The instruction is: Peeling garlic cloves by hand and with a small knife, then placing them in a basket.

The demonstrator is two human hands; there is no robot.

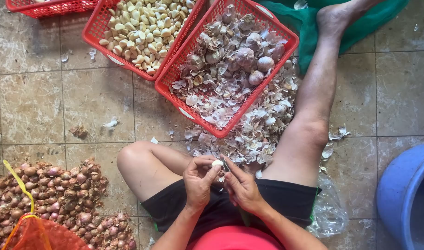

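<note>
I sit on a tiled floor with my legs spread. My left hand (pixel 199 179) holds a pale garlic clove (pixel 217 163) at its fingertips. My right hand (pixel 241 185) is closed around a small dark blade (pixel 226 165) whose tip touches the clove. Both hands meet above my lap, just in front of a heap of papery garlic skins (pixel 256 134). A red basket (pixel 188 69) beyond the heap holds whole garlic bulbs and loose skins.
A second red basket (pixel 94 32) at the back holds peeled cloves. A pile of shallots (pixel 59 194) and an orange mesh bag (pixel 38 234) lie at the left. A blue tub (pixel 404 194) stands at the right, a green net (pixel 313 23) by my foot.
</note>
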